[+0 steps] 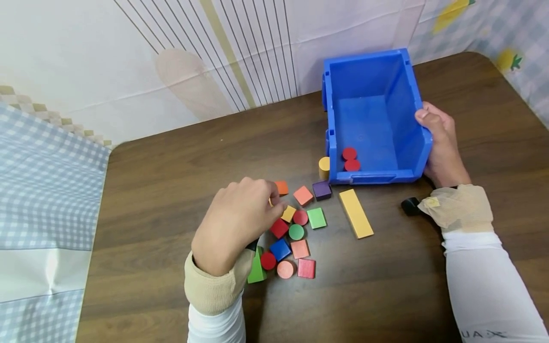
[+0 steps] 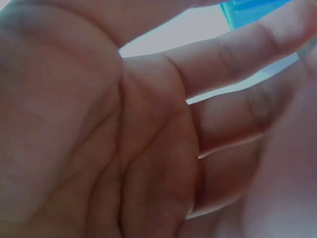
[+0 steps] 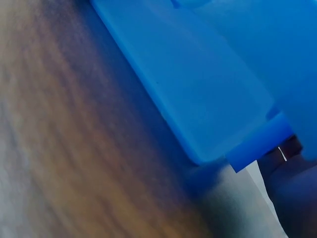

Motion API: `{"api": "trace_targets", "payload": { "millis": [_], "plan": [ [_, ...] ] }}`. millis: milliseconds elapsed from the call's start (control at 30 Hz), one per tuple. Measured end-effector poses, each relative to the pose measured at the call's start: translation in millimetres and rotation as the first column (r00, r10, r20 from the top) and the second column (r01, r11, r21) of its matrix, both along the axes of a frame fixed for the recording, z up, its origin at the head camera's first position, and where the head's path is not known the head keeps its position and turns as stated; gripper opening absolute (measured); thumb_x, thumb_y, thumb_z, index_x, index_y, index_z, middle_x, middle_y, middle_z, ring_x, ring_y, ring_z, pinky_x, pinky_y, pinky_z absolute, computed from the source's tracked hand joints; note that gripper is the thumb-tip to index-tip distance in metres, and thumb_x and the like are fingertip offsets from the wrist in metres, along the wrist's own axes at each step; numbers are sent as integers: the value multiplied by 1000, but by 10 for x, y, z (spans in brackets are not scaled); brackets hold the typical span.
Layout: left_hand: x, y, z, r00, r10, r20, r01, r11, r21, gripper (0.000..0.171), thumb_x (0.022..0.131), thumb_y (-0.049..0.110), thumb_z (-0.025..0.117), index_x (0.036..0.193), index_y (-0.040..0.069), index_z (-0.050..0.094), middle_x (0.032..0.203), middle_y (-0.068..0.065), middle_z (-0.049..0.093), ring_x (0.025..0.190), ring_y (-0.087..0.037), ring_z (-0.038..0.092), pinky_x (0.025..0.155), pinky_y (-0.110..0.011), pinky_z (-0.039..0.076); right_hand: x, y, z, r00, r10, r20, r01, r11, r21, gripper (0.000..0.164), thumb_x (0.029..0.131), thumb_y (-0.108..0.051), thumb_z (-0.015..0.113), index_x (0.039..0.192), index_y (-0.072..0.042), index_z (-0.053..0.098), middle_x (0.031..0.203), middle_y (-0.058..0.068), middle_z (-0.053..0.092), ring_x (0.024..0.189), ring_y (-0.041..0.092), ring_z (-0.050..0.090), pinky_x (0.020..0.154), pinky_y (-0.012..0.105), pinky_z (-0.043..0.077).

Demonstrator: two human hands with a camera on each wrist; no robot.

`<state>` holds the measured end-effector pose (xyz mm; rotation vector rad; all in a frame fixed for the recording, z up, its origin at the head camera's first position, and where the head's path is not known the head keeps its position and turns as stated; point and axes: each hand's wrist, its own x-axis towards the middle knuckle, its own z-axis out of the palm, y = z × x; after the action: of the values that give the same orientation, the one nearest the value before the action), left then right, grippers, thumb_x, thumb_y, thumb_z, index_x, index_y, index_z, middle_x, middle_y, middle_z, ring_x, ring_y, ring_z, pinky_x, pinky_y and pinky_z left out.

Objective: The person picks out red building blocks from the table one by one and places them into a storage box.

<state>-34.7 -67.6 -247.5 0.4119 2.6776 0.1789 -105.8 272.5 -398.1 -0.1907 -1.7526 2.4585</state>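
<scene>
A pale striped cloth [image 1: 98,47] hangs behind a brown wood-grain desk [image 1: 150,205] with rounded far corners, and blue-checked cloth [image 1: 47,157] borders it at left. On the desk's right half stands a blue bin [image 1: 364,78], its low edge toward the person and two red discs [image 1: 349,153] lying flat inside near that edge. The right hand [image 1: 443,143] grips the bin's right wall, thumb over the rim. The left hand [image 1: 240,214] is bent over a loose cluster of coloured blocks [image 1: 280,249] left of the bin; its fingers [image 2: 228,57] are curved, but whether the tips pinch a piece cannot be told. A long yellow block [image 1: 356,214] lies just in front of the bin, and a yellow cylinder [image 1: 323,169] stands beside its left wall. The pieces appear light, rigid and hardly fragile; cubes should suit a pinch across opposite faces, discs one at the edge. Their smooth paint may slip slightly, and the cylinder could roll if tipped. The bin, probably stiff, light plastic, is best steadied by a side wall.
</scene>
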Motion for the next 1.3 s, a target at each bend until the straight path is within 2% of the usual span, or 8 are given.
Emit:
{"api": "trace_targets", "payload": {
  "millis": [167, 300, 633, 900, 1033, 1133, 1200, 1300],
  "plan": [
    [14, -42, -28, 1000, 24, -3, -24, 1000, -15, 36, 89, 28, 53, 58, 16, 43, 54, 5, 27, 49, -14, 33, 47, -29, 27, 17, 3, 2, 1000, 13, 9, -13, 1000, 2, 39, 89, -27, 57, 115, 3, 58, 114, 16, 58, 103, 29, 54, 81, 32, 50],
    [14, -56, -59, 1000, 19, 7, -19, 999, -39, 37, 90, 32, 57, 57, 17, 47, 54, 5, 31, 51, -15, 39, 49, -31, 31, 47, 7, 1, 999, 21, 28, -21, 1000, 18, 41, 90, -28, 58, 118, 2, 58, 119, 15, 58, 107, 29, 53, 83, 32, 49],
    [-5, -35, -229, 995, 27, 96, -21, 997, -70, 44, 90, 33, 56, 53, 17, 39, 51, 5, 25, 49, -13, 31, 49, -30, 24, 125, 34, -94, 998, 39, 48, -42, 998, 46, 44, 92, -31, 58, 122, 1, 58, 123, 15, 57, 108, 29, 54, 82, 29, 52],
    [49, -126, -314, 999, -47, 22, 46, 999, 24, 27, 84, 15, 48, 58, 17, 43, 55, 5, 24, 50, -12, 26, 48, -29, 21, 86, -18, -76, 997, 74, 35, -76, 995, 67, 47, 93, -33, 57, 124, 1, 56, 125, 18, 55, 108, 31, 55, 80, 31, 54],
    [72, -131, -312, 994, -105, -19, 106, 994, 28, 17, 88, 19, 55, 76, 20, 66, 58, 7, 42, 48, -10, 37, 46, -27, 30, 63, -15, -37, 998, 64, 14, -65, 996, 60, 43, 92, -32, 57, 117, 3, 57, 120, 19, 56, 106, 32, 55, 81, 32, 53],
    [80, -118, -296, 988, -144, -51, 145, 989, 17, 17, 89, 23, 60, 98, 21, 74, 69, 8, 57, 49, -10, 45, 46, -28, 37, 55, -6, -16, 999, 51, -3, -51, 997, 60, 42, 92, -31, 56, 115, 3, 57, 119, 18, 56, 106, 31, 54, 82, 31, 52],
    [85, -116, -289, 984, -160, -74, 162, 987, 12, 21, 89, 25, 62, 106, 20, 74, 74, 10, 60, 49, -10, 47, 45, -28, 39, 54, -1, -1, 999, 44, -5, -44, 997, 63, 42, 92, -31, 57, 117, 3, 57, 120, 18, 56, 108, 31, 54, 83, 31, 51],
    [102, -129, -283, 976, -185, -116, 186, 983, -3, 21, 90, 26, 62, 107, 21, 72, 64, 9, 53, 47, -12, 45, 43, -29, 37, 56, 6, 23, 999, 35, -1, -35, 998, 57, 42, 92, -31, 57, 118, 2, 58, 122, 17, 56, 110, 30, 52, 85, 31, 50]
  ]
}}
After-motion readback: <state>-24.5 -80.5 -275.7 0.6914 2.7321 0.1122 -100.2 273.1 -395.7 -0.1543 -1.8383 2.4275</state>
